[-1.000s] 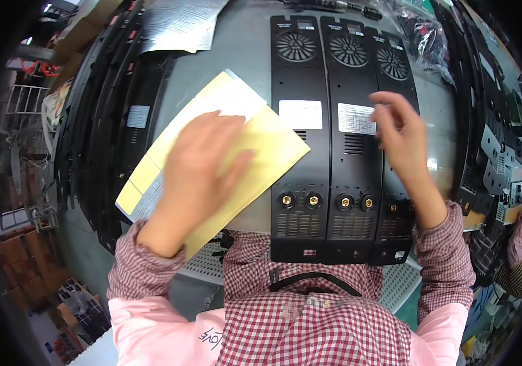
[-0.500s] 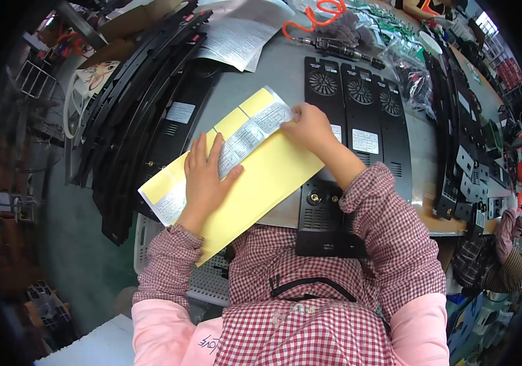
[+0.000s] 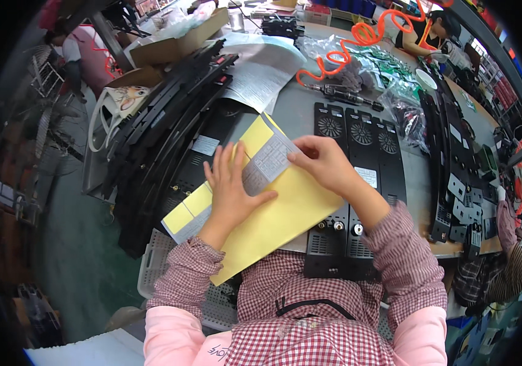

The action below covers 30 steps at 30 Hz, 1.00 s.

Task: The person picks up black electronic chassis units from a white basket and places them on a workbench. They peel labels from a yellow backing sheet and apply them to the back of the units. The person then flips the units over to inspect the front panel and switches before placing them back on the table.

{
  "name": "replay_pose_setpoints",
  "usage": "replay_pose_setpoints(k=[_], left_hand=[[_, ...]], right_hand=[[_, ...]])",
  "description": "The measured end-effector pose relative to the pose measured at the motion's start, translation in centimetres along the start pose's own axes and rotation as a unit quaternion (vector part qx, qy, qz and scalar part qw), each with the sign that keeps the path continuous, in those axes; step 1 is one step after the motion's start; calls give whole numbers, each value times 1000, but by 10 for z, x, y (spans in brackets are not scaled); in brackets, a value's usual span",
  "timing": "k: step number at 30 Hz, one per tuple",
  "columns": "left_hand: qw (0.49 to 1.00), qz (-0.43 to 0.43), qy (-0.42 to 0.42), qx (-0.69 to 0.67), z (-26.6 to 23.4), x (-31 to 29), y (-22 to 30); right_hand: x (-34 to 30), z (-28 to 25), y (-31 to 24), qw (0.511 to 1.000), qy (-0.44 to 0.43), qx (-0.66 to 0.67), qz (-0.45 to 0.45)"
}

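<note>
plainly, left grip [image 3: 230, 192] lies spread on yellow sheet [image 3: 288, 210], right grip [image 3: 328, 163] pinching a label [image 3: 268, 161]

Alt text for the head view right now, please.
The left hand is spread on a yellow label sheet, and the right hand is at the edge of a pale label on it. Three black panels with round fan grilles lie side by side to the right.

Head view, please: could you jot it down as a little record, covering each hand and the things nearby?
Left hand: fingers spread, resting on the yellow sheet
Right hand: thumb and fingers pinching the silver labels near their upper end
Right of sheet: black panels, side by side
Left of sheet: stacked black parts
Beyond: printed paper
</note>
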<state>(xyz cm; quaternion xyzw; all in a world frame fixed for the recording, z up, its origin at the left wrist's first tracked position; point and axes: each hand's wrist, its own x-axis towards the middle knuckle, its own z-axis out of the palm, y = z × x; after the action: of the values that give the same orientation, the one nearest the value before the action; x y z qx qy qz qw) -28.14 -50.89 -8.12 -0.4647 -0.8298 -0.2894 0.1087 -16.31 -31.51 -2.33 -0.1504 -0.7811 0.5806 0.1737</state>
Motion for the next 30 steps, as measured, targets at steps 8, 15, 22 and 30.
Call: replay_pose_setpoints(k=[8, 15, 22, 30], left_hand=[[981, 101, 53, -156, -61, 17, 48], [963, 146, 17, -224, -104, 24, 82], [975, 200, -16, -94, -119, 26, 135], [943, 284, -134, -114, -130, 26, 149]], right_hand=[[-73, -24, -80, 981, 59, -141, -119], [-114, -59, -89, 951, 52, -246, -178], [-139, -76, -115, 927, 145, -254, -235], [-156, -101, -126, 916, 84, -273, -282]])
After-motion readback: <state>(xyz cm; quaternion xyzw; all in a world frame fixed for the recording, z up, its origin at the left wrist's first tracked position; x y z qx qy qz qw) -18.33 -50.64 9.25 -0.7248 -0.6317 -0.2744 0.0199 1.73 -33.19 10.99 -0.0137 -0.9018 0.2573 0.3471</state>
